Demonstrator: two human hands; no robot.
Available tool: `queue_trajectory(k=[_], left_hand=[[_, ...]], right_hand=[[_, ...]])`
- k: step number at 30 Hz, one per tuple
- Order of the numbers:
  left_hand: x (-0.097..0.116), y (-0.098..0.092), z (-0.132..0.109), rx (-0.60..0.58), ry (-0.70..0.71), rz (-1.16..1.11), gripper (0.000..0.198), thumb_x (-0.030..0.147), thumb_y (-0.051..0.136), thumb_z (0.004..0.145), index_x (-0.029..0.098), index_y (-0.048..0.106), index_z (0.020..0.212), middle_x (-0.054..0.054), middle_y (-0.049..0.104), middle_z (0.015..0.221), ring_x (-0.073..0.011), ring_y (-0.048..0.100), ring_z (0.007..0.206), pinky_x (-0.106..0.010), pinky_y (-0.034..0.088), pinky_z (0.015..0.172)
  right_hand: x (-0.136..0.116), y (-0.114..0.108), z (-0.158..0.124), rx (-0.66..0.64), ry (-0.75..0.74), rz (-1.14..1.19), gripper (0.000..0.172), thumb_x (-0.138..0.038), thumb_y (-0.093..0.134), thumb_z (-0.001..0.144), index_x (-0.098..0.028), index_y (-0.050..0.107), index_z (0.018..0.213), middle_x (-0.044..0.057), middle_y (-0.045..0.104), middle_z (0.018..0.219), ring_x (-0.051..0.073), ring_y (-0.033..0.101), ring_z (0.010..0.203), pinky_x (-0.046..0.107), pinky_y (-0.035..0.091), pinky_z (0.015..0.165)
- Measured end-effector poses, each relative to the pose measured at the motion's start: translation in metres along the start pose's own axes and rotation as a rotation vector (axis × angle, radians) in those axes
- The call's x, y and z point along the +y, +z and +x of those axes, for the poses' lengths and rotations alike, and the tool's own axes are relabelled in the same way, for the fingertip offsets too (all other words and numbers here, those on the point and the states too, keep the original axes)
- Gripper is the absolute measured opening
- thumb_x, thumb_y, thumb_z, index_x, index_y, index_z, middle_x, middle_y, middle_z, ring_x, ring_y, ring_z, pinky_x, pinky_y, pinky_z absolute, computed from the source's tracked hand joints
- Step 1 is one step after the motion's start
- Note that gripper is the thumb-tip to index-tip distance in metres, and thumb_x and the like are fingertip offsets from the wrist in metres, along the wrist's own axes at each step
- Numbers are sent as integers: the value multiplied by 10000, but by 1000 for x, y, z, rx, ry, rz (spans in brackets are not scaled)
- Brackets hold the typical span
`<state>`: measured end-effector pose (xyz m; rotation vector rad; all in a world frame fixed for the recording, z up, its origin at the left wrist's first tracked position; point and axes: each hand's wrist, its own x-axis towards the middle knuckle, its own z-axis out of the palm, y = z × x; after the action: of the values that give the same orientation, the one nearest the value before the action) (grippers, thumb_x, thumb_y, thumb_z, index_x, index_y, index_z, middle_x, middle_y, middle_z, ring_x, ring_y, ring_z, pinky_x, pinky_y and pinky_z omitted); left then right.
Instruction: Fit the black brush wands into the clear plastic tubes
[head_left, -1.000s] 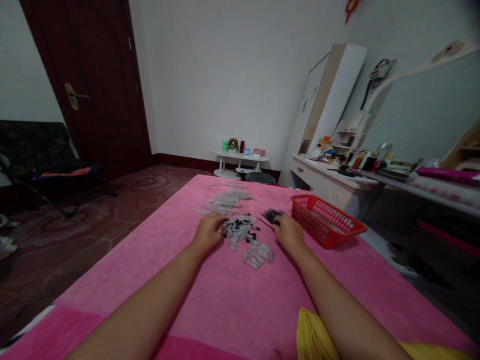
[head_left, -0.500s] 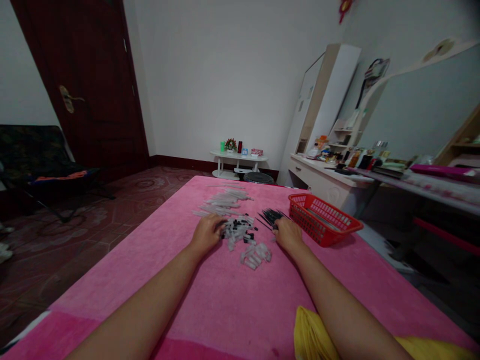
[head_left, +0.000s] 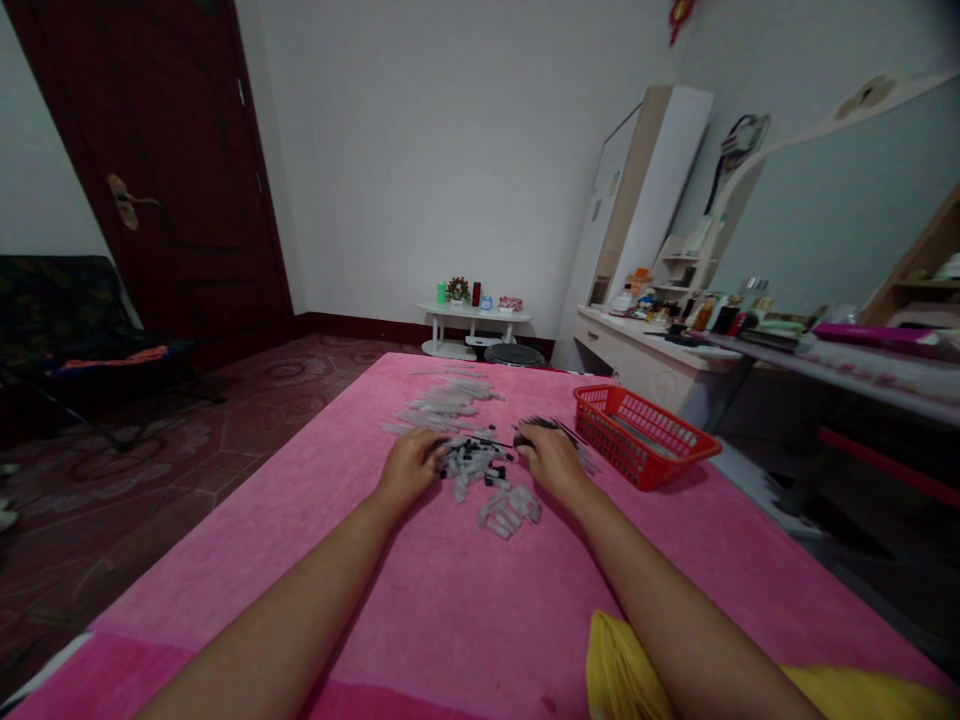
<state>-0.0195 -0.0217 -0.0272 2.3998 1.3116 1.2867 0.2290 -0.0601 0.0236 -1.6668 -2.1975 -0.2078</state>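
My left hand [head_left: 411, 465] rests at the left side of a pile of small clear and black pen caps and plugs [head_left: 469, 465]. Its fingers are curled together, and what they pinch, if anything, is hidden. A thin black pen refill [head_left: 491, 441] points left over the pile's far side, its right end at the closed fingers of my right hand [head_left: 551, 458]. Behind that hand, partly covered by it, lie several more dark refills [head_left: 577, 440]. Long clear pen barrels [head_left: 442, 402] lie in a loose heap beyond the caps. Nearer to me is a small group of clear caps [head_left: 510, 511].
A red plastic basket [head_left: 645, 440] with thin sticks inside stands right of my right hand. Pink cloth [head_left: 450, 600] covers the table. Yellow fabric [head_left: 622, 665] lies under my right forearm. A dressing table [head_left: 652, 350] stands at the right, a folding chair [head_left: 67, 310] at the left.
My right hand has moved left from the dark refills toward the cap pile, with a black refill now sticking out from its fingers. My left hand has stayed beside the pile.
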Motion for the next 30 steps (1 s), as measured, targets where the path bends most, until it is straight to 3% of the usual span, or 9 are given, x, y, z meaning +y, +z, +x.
queue_trajectory(k=[9,19,25,27,30], left_hand=[[-3,1,-1,20,-18,-12,197,183,545,838,170,679,982,-62,680,921,-183,595,899,-287,450,808],[5,-3,-1,-25,129,34,204,162,525,835,164,678,969,-75,650,856,-194,576,835,-302,442,744],[16,-3,-3,-47,183,22,220,152,523,827,175,673,986,-82,649,896,-202,575,867,-321,441,773],[19,1,-4,-51,193,-8,229,156,522,826,184,671,998,-81,652,911,-204,577,884,-329,442,794],[19,6,-3,39,115,-129,221,160,511,824,181,668,978,-70,664,916,-198,588,890,-327,452,808]], right_hand=[[4,4,0,-2,-26,24,114,-206,544,815,-209,637,879,30,691,892,170,598,867,243,319,724],[-3,-8,2,33,-121,-25,145,-147,545,786,-190,665,855,69,693,870,196,593,876,271,318,752],[-20,-17,3,74,-208,-9,152,-117,547,793,-191,671,841,59,684,831,192,585,852,291,317,762],[-27,-17,3,116,-230,53,133,-134,553,807,-193,669,839,52,676,826,191,580,852,295,327,779],[-31,-17,3,317,-164,221,147,-217,566,834,-175,642,952,67,656,922,192,570,875,294,361,795]])
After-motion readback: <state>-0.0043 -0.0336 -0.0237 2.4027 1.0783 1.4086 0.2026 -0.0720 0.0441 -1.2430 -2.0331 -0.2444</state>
